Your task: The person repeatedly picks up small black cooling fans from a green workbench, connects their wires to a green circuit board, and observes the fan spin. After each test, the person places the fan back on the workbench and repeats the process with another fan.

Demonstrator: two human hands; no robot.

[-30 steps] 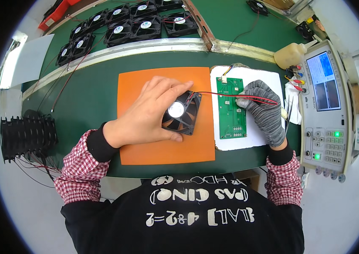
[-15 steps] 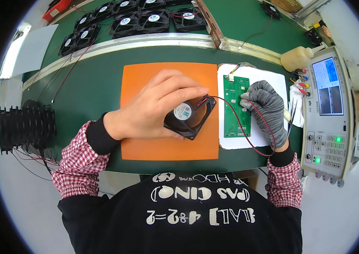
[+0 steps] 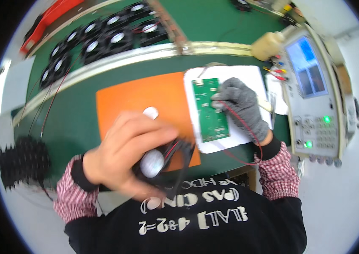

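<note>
My left hand (image 3: 120,152) is wrapped around a black square cooling fan (image 3: 182,163) with a round white label, low over the near edge of the orange mat (image 3: 133,96). Motion smears both. My right hand (image 3: 242,108), in a grey knitted glove with bare fingertips, pinches the end of the fan's red wire (image 3: 241,120) at the right side of a green circuit board (image 3: 207,116). What the pinched end touches is hidden. The board lies on a white pad (image 3: 247,75). A small white disc (image 3: 150,112) shows on the mat beyond my left hand.
Several black fans (image 3: 117,37) stand behind a pale rail (image 3: 120,54). A stack of black fans (image 3: 24,161) sits at the left. At the right are a test instrument (image 3: 310,101) with a lit screen, coloured clips (image 3: 279,74) and a cream bottle (image 3: 268,45).
My left hand has brought the fan nearer my body, uncovering the white disc on the mat. My right hand stays by the board. The whole view has shifted and tilted.
</note>
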